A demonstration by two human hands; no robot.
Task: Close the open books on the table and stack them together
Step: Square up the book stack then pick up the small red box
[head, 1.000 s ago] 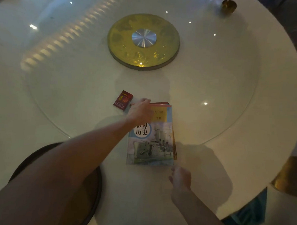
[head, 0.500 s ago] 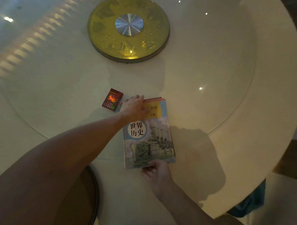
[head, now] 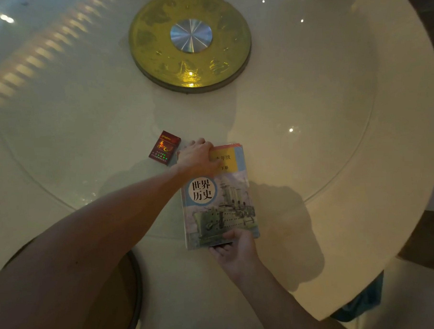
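Grip: my left hand lies flat, fingers spread, on the far left corner of the top book; it presses rather than grasps. My right hand pinches the near edge, thumb on the cover, fingers curled underneath.
Books: the top book is closed, cover up, with a warship picture. A red edge shows just past its far end and a dark sliver under its near edge, so I judge at least one more closed book lies beneath. How many, I cannot tell.
Place: the stack sits on the table, across the near rim of the glass turntable, close to me.
Change: a second ago my right hand hung short of the stack, apart from it; now it has closed on the near edge. My left hand has stayed on the far corner.
Meaning: no open book is in view, so closing looks done; with a hand at each end, I judge I am squaring the stack.
Nearby: a red pack lies just beside my left hand, apart from the books; a gold disc sits well beyond.
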